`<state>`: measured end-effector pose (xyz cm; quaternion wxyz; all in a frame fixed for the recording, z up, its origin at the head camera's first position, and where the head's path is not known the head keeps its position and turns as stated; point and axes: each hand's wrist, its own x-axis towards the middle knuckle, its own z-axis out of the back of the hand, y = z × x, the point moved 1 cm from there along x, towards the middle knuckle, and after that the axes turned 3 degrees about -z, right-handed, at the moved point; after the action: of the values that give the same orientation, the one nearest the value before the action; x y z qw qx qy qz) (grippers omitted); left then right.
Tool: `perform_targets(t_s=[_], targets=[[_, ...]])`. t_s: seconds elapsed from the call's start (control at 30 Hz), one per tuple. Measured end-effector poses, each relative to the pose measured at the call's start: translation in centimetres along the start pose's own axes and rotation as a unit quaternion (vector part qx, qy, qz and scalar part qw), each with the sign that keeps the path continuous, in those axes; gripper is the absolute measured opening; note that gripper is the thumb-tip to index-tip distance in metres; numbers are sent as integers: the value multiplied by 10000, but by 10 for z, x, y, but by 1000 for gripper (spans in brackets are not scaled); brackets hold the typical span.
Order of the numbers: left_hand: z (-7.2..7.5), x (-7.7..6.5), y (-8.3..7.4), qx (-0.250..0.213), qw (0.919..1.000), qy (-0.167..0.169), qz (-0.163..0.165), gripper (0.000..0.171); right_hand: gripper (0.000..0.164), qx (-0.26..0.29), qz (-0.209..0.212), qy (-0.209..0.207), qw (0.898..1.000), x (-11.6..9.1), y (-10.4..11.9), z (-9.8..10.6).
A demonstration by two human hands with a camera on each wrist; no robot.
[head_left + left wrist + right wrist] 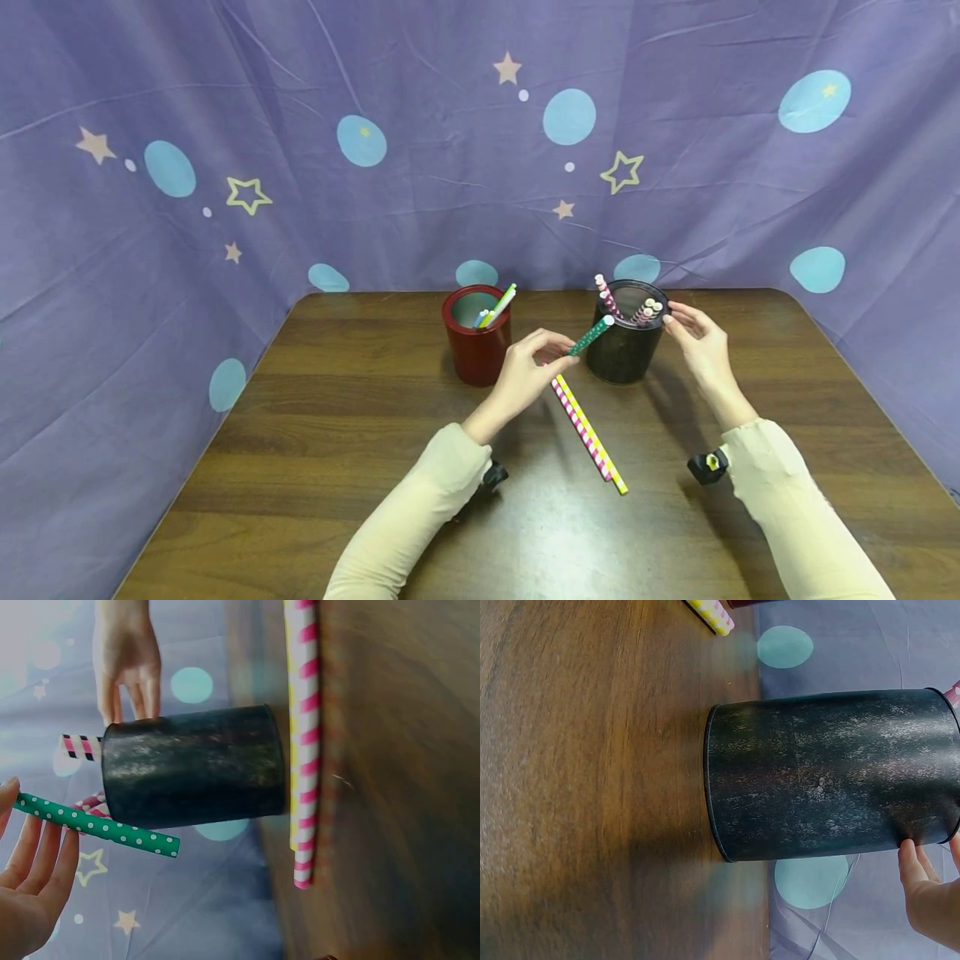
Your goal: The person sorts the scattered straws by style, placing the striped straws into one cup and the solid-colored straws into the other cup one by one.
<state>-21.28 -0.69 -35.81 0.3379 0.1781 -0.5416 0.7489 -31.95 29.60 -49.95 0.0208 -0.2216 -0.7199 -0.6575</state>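
Note:
My left hand (531,367) pinches a green paper straw (591,336) with white dots between thumb and fingers. The straw slants, its upper end overlapping the front rim of a black pencil cup (624,354) in the head view. Several patterned paper straws (647,312) stand inside this cup, their lower parts hidden by its wall. On the cup's right side, near the rim, the fairly straight fingertips of my right hand (701,337) rest against the outside. The left wrist view shows the green straw (105,826) and the right hand's fingers (129,697) at the cup.
Left of the black cup stands a red cup (478,354) holding several light-coloured sticks. A pink-striped straw (581,425) and a yellow-striped straw (600,446) lie side by side on the wooden table (315,433). A purple curtain (420,217) hangs behind the table.

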Motion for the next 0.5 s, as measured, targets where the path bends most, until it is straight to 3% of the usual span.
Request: perform_targets(t_s=[0.3,0.5], targets=[[-4,13,-16,-557,9981,-267,10,16,38,-44,-28,-43,10000,1,-1,0],[-8,21,-24,-771,9963,-324,204,18,38,-65,-28,-33,10000,1,-2,1]])
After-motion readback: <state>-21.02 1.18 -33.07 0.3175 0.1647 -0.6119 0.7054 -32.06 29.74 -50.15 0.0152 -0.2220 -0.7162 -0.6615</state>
